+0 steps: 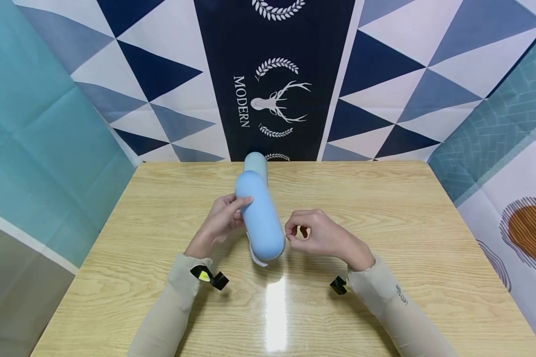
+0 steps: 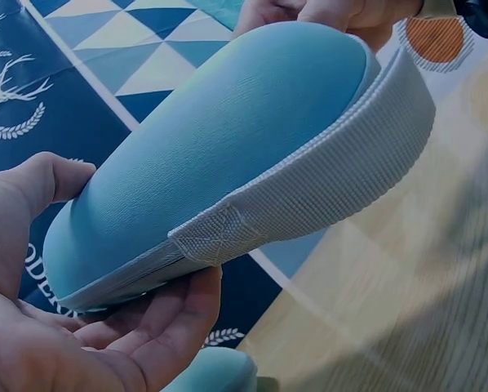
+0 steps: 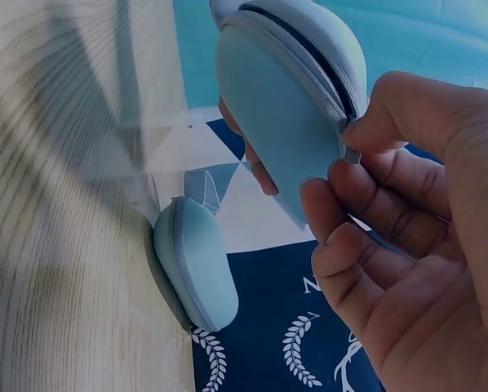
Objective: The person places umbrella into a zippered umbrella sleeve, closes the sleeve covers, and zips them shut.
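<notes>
A light blue zippered case (image 1: 260, 218) with rounded ends is held up over the table. My left hand (image 1: 221, 218) grips its left side, thumb on top and fingers underneath. A pale woven strap loop (image 2: 326, 171) runs along its edge in the left wrist view. At the case's right edge, my right hand (image 1: 319, 233) pinches the small zipper pull (image 3: 352, 153) between thumb and index finger. The right wrist view shows a dark line (image 3: 309, 57) along the case's seam. Behind it, a second, pale green-blue case (image 3: 199, 265) lies on the table, partly hidden in the head view.
The wood-grain table (image 1: 375, 198) reaches back to a patterned cloth (image 1: 277, 99) with a deer print. Teal cloth (image 1: 40, 124) hangs at the left side, and more patterned cloth (image 1: 509, 163) at the right. A bright light reflection lies on the table's front part.
</notes>
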{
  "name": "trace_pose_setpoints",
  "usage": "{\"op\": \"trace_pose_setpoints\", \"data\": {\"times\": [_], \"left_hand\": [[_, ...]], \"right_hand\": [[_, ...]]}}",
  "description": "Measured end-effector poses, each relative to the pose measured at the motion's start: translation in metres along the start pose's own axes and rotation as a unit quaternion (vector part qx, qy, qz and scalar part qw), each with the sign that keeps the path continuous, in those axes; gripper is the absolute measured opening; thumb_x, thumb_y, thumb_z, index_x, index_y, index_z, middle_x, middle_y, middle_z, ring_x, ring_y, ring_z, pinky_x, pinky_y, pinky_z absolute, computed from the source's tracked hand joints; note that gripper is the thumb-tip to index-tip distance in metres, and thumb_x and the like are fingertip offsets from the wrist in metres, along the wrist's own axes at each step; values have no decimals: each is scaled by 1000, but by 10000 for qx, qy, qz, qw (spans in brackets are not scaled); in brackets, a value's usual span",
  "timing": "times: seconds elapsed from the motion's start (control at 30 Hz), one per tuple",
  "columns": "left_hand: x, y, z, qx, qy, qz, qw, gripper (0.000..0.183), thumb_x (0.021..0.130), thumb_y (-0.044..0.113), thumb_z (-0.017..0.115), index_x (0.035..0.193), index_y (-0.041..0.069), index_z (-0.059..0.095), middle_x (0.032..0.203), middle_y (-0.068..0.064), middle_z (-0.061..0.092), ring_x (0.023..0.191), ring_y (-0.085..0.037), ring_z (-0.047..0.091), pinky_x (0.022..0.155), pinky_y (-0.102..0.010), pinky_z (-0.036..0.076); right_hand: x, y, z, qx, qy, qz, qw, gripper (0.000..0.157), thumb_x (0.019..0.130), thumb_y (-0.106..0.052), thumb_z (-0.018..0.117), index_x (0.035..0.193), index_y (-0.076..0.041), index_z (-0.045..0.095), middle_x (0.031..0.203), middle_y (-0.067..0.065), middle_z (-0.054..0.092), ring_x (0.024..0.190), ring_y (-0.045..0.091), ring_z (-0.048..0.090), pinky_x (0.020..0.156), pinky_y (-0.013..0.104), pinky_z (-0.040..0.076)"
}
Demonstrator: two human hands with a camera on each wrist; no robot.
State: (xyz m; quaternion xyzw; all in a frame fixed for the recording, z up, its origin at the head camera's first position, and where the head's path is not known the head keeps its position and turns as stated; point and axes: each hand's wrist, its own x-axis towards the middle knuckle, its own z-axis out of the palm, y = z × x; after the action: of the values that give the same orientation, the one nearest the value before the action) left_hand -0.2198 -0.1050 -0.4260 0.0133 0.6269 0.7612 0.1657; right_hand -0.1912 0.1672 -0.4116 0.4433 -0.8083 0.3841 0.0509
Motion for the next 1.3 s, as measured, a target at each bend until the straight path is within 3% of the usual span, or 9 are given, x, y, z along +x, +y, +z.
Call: {"op": "trace_pose_setpoints", "data": {"times": [0.17,0.43,0.6,0.67,0.8,0.9,1.03,1.13,1.3], "left_hand": [[1,1,-2,-22,-26,9,10000,61,97,26,65,146,-5,45,122,-22,68,80,-19,77,69,-31,62],[1,0,-2,-61,-2,11,10000,61,97,26,66,146,-4,46,126,-24,67,85,-20,78,73,-33,63],[1,0,-3,-65,-1,12,10000,61,98,26,66,146,-5,45,126,-23,66,84,-20,77,72,-33,63],[1,0,-2,-98,26,14,9999,60,98,25,66,146,-5,45,126,-24,66,83,-20,77,72,-32,62],[1,1,1,-223,12,50,9997,63,97,24,66,149,-4,41,132,-27,61,87,-22,77,74,-34,63],[0,1,3,-331,-46,94,9994,70,97,23,66,153,-2,33,137,-28,56,91,-24,77,79,-38,63],[0,1,3,-434,-84,133,9989,76,96,23,67,156,1,25,140,-28,54,96,-26,76,89,-44,60],[-2,2,2,-709,-216,113,9972,74,98,21,66,156,3,24,144,-27,51,100,-27,75,94,-46,58],[-4,4,-3,-1161,-463,19,9922,69,100,14,63,156,7,24,151,-25,45,108,-30,73,100,-49,55]], "right_hand": [[0,-1,0,-2,-58,41,10000,20,78,3,66,80,-17,67,77,-9,61,67,21,61,54,31,52],[0,1,-1,-42,-196,61,9998,19,80,2,67,81,-17,68,78,-10,63,68,18,61,55,26,51],[0,-2,-4,86,-462,684,9966,14,84,-5,67,95,-13,69,83,-9,64,75,16,63,60,28,54],[0,-3,-4,222,-508,1039,9930,23,87,-10,67,110,-10,67,88,-6,65,80,14,64,65,28,57],[2,-4,1,624,-542,1682,9823,55,92,-24,71,141,-7,53,105,3,69,95,15,66,74,33,61],[4,-5,5,859,-584,2044,9734,76,91,-34,77,152,-9,40,116,9,70,102,21,68,80,37,61],[4,-5,9,1025,-431,2271,9675,82,87,-36,81,153,-14,37,122,13,68,105,24,69,83,36,61],[4,-6,8,1348,-122,2364,9622,75,87,-30,81,149,-15,42,125,16,64,104,27,70,83,35,62],[3,-4,0,1738,501,2470,9520,60,88,-19,78,141,-11,51,136,19,57,112,37,67,85,43,62]]}}
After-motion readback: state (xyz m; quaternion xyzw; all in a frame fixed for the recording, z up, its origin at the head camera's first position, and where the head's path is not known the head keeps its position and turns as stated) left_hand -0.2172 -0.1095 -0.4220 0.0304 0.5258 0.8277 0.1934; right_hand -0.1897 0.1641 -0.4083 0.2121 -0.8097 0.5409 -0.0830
